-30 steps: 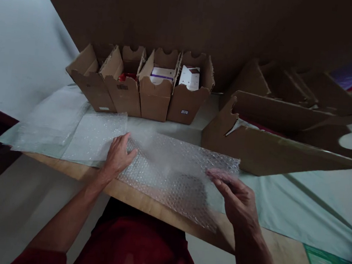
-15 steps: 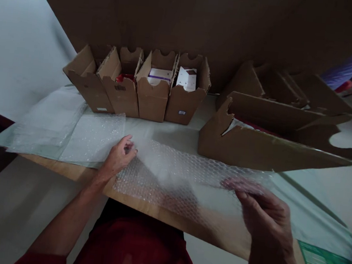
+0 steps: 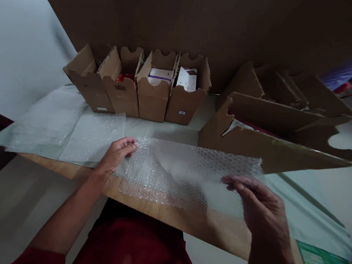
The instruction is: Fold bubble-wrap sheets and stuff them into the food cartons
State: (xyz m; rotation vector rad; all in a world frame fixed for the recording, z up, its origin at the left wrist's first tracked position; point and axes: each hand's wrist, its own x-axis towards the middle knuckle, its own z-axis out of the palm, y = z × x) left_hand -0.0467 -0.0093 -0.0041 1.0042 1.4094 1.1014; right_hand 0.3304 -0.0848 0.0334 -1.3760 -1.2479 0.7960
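A sheet of bubble wrap (image 3: 187, 172) stretches over the front edge of the table (image 3: 216, 231), partly lifted off it. The left hand (image 3: 116, 154) has its fingers curled shut on the sheet's left end, and the right hand (image 3: 260, 206) pinches its right end between thumb and fingers. Small cardboard boxes (image 3: 152, 100) stand in a row at the table's back, and a large box (image 3: 255, 146) lies on its right side.

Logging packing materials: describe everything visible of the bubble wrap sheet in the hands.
The bubble wrap sheet is clear plastic studded with small bubbles, wide and rectangular. The left hand pinches its left end, the right hand its right end; its far edge is lifted, its near part rests on the wooden table.
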